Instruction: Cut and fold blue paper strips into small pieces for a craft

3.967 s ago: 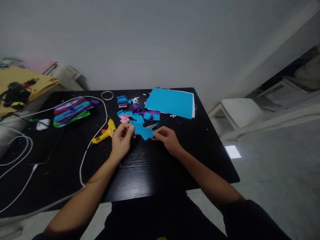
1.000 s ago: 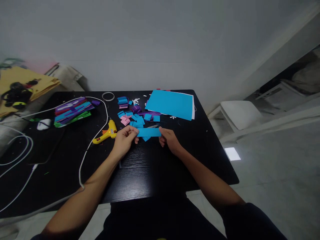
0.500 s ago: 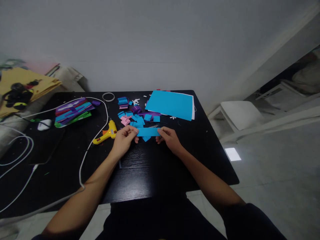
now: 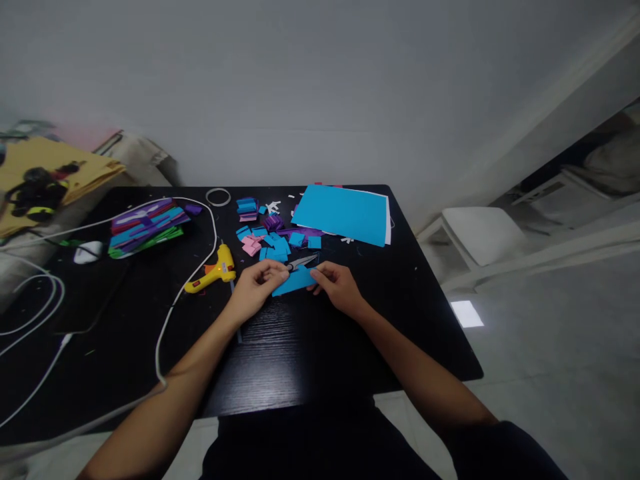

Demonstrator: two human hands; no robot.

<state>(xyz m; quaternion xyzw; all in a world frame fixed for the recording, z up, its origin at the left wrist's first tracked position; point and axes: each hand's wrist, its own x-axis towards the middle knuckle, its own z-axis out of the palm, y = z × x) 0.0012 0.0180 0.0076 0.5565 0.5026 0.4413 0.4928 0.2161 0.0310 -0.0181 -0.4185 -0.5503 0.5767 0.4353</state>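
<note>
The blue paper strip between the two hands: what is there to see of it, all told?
The blue paper strip is a small, thin, oblong piece of bright blue paper, plain and matte. It lies slanted, its left end nearer the person than its right. The left hand pinches its left end, the right hand its right end. It sits low over the black table, just in front of the scissors. Whether it rests on the table cannot be told.

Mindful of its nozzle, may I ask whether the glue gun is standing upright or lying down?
Lying down: the yellow glue gun rests on its side on the table, near the left hand.
</note>
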